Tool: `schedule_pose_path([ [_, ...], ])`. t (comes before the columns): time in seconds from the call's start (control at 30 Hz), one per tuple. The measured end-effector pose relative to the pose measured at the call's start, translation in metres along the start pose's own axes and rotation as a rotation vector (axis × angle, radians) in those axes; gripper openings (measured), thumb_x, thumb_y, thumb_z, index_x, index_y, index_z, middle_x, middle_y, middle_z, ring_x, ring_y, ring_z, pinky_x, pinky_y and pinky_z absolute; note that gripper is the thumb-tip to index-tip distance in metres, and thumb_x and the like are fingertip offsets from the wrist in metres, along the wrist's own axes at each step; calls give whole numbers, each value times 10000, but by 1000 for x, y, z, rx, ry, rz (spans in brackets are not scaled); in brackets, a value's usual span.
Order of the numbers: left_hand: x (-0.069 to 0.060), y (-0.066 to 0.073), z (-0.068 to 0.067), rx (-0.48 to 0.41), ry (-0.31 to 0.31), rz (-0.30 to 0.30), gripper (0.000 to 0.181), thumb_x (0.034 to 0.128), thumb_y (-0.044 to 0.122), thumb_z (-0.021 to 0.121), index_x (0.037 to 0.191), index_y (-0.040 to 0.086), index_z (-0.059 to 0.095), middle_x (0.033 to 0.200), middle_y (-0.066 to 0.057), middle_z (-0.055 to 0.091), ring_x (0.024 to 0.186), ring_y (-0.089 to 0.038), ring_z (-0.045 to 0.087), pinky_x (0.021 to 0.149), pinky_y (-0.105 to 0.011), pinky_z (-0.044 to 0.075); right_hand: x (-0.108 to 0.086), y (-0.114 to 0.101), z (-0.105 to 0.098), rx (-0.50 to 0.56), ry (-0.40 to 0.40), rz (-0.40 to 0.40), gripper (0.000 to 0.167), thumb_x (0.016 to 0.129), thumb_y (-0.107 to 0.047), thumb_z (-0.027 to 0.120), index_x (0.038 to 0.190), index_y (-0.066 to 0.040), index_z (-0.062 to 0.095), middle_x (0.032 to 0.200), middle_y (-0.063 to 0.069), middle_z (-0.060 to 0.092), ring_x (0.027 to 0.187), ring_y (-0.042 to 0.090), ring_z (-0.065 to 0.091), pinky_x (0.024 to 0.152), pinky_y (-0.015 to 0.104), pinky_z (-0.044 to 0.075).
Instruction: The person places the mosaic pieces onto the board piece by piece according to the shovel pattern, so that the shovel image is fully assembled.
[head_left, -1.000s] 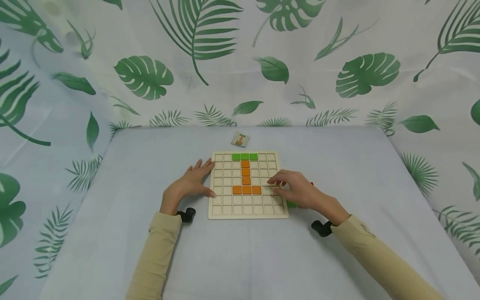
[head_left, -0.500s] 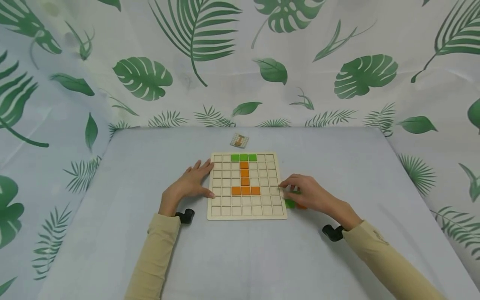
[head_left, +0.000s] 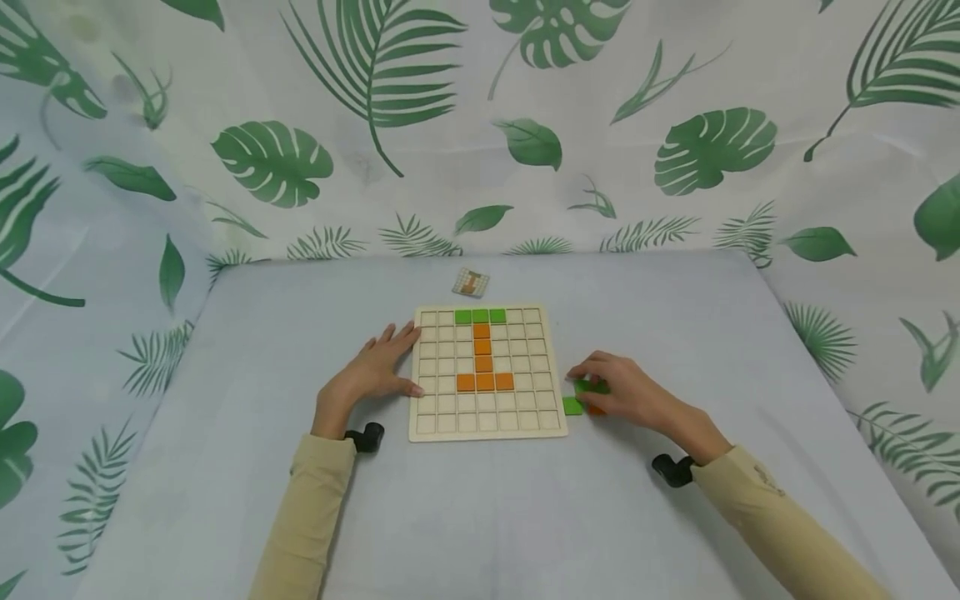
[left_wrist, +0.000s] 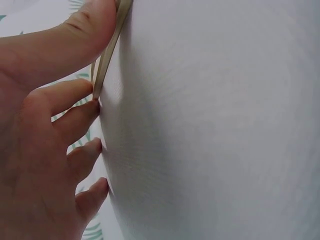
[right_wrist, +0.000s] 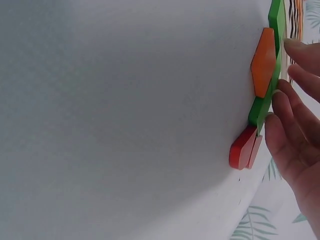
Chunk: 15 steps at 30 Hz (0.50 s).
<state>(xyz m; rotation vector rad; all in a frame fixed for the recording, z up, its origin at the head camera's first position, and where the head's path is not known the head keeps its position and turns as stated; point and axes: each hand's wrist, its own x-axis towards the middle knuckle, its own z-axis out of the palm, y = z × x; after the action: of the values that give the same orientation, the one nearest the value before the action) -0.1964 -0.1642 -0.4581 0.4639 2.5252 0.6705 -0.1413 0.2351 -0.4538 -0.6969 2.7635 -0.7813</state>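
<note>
A pale wooden grid board [head_left: 487,422] lies flat, with green square tiles [head_left: 481,317] in its far row. Below them run orange tiles [head_left: 483,347], ending in a short orange crosswise row. My left hand [head_left: 369,377] rests at the board's left edge; in the left wrist view its thumb and fingertips touch the rim [left_wrist: 104,70]. Just beyond the right edge, my right hand [head_left: 622,392] is over loose tiles, thumb and fingers apart, fingertips at a green tile [head_left: 591,387]. The right wrist view shows an orange tile [right_wrist: 263,62] and red tiles [right_wrist: 243,148] beside that hand.
A small pattern card [head_left: 471,282] lies behind the board. One loose green tile [head_left: 572,406] sits against the board's right edge. The white tabletop [head_left: 465,517] meets leaf-printed cloth walls [head_left: 420,183] at the back and sides.
My right hand has moved right from over the board to the loose tiles, uncovering a green tile. The left hand keeps its place at the board's edge. The head view has shifted slightly.
</note>
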Motion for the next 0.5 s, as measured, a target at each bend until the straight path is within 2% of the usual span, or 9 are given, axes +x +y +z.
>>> schedule_pose_path([
  [0.27,-5,0,0,-11,33,-6,1024,876,279,821,1651,63,188,1731,-129,107,1597,-398,16,1304,-571,41,-2,3,1,5,-19,22,267,884,-16,758,1150,-17,745,1076,64,685,877,168,611,749,341,558],
  [0.5,-1,1,-2,-21,19,5,1025,877,283,825,1649,57,190,1732,-138,99,1595,-406,8,1304,-570,37,-3,5,-2,1,-9,24,256,878,-11,771,1133,-13,749,1063,70,686,881,183,639,751,360,582],
])
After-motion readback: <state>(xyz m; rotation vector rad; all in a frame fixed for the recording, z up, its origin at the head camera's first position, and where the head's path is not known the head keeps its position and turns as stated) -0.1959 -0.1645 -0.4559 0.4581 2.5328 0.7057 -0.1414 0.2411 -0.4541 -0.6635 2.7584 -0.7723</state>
